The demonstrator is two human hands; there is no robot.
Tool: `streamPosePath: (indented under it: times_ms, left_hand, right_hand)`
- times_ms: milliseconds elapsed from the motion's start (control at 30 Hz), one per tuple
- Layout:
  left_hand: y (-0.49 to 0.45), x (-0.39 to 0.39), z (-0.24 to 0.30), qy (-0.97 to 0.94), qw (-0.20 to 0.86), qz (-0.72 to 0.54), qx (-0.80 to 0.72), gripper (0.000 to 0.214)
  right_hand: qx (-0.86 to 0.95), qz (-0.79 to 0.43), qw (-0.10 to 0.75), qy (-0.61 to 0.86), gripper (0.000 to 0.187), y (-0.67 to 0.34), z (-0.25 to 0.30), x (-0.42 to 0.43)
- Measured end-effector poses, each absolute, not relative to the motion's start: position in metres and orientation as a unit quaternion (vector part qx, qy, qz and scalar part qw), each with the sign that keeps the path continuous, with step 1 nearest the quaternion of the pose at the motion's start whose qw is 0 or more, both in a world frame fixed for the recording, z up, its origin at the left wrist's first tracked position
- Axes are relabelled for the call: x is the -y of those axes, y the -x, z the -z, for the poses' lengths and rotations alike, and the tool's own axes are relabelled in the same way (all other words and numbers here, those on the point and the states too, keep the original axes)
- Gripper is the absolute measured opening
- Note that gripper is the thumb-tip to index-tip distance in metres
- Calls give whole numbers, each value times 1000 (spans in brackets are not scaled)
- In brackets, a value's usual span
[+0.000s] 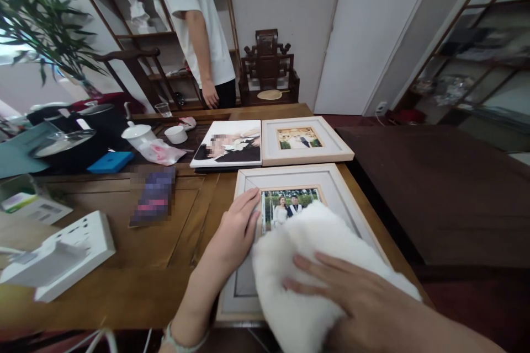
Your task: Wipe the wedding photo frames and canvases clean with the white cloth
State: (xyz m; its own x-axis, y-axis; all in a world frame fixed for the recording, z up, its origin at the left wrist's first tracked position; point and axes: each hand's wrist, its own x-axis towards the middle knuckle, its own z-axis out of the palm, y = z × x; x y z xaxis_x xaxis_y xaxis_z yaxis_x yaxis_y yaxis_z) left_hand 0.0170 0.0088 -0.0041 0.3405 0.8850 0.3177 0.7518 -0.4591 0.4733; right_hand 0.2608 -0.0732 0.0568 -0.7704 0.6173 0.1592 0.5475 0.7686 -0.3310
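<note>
A light wood picture frame (348, 182) with a wide pale mat and a photo of two people lies flat on the table before me. Across its left side rests my left hand (238, 229), open, with fingers stretched out towards the photo's edge. My right hand (331, 281) holds a fluffy white cloth (290, 248) against the frame, its fingers sunk into the pile and slightly blurred. The cloth hides the lower right of the frame and part of the photo.
Beyond lie a second frame (335, 143) and a photo panel (248, 160). At left are a white power strip (78, 253), a blue box (111, 161), a white teapot (138, 132) and a dark pot (66, 149). A person (207, 38) stands behind the table (182, 287).
</note>
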Motion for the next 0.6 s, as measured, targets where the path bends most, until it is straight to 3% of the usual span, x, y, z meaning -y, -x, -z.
streamPosePath:
  times_ms: [100,233,400,600]
  left_hand:
    - [-17,-9,4,-809,126,-272,-506,37]
    - [-17,-8,4,-806,130,-278,-506,36]
    - [-17,-9,5,-801,124,-287,-510,35]
    - [-16,-12,3,-812,123,-284,-495,35]
  right_hand:
    - [945,-119,89,290,39,-256,-52,46]
    - [924,-25,124,361,60,-268,-46,7]
    - [897,136,173,382,49,-271,-56,-35]
    - [916,76,64,390,62,-246,-44,-29]
